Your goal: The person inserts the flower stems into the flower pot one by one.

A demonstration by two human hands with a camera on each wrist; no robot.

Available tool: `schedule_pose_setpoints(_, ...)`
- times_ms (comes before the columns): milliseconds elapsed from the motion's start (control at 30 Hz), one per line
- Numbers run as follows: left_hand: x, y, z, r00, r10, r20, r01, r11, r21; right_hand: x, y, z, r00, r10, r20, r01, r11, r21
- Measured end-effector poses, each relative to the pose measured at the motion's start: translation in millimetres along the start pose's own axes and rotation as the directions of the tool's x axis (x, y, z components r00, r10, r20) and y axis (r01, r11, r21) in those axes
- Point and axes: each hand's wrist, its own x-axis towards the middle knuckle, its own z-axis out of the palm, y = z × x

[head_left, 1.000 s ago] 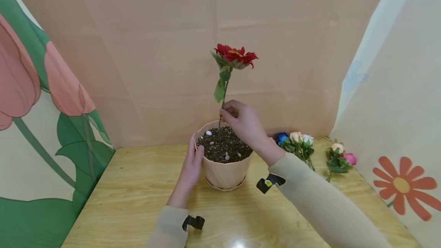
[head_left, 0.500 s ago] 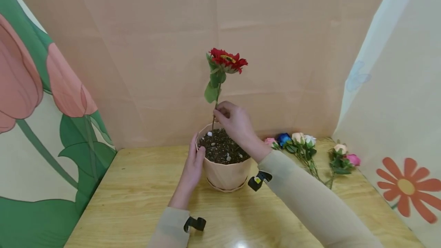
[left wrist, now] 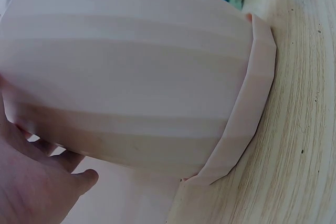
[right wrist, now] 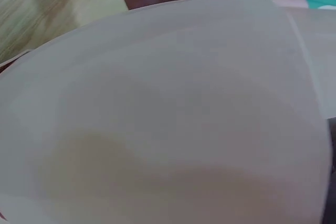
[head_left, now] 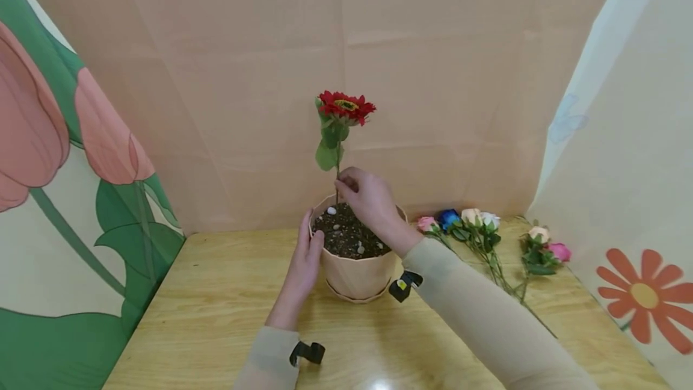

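1. Wood-grain table [head_left: 216, 318] is backed by a beige backdrop [head_left: 243, 77]; painted panels are set at 9 and 3 o'clock.
2. Pot [head_left: 357, 272] is placed mid-table, filled with dark pebbled soil [head_left: 349, 236]. Red flower [head_left: 346, 107] is stood at the pot's 11 o'clock, near the rim, almost upright.
3. Stem [head_left: 338, 166] is pinched by the right hand [head_left: 370, 197], above the soil. Pot wall is braced at 9 o'clock by the left hand [head_left: 305, 257], thumb and fingers spread, not clenched.
4. Roses [head_left: 471, 218] are laid at the pot's 3 o'clock, unheld.
5. Step judged: stem seating. Best done with a low pinch, pressure directed along the stem, pot braced throughout; thin stem could be bent if forced sideways.
6. Stem's lower end is hidden; depth cannot be told. Left fingertips are lost behind the pot; soil at 2 o'clock is covered by the right hand. Right-wrist view is mostly filled by blurred pot wall; right fingers not shown there. Sleeves [head_left: 476, 312] are cut off at 6 o'clock.
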Motion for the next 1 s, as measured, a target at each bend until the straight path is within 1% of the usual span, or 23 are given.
schedule_pose_setpoints(167,-0.1,1.4,1.2,1.000,0.004,0.001,-0.004,1.000,-0.003,-2.9,7,5,1.000,-0.006,0.011,0.006,1.000,-0.026)
schedule_pose_setpoints(467,-0.1,1.3,1.2,1.000,0.011,-0.001,-0.011,1.000,0.001,-6.6,11,10,0.999,-0.033,0.009,0.033,0.998,-0.044)
schedule_pose_setpoints(700,-0.1,0.6,1.5,1.000,0.011,-0.005,-0.011,1.000,-0.001,-9.5,16,14,0.996,-0.081,0.027,0.084,0.988,-0.128)
schedule_pose_setpoints(833,-0.1,1.0,1.7,1.000,0.000,-0.002,0.000,1.000,-0.004,-9.9,16,15,0.997,-0.080,0.022,0.082,0.987,-0.136)
schedule_pose_setpoints(1000,0.3,1.1,1.0,1.000,-0.003,0.004,0.003,1.000,0.002,-10.0,15,16,0.994,-0.110,0.019,0.112,0.980,-0.163)
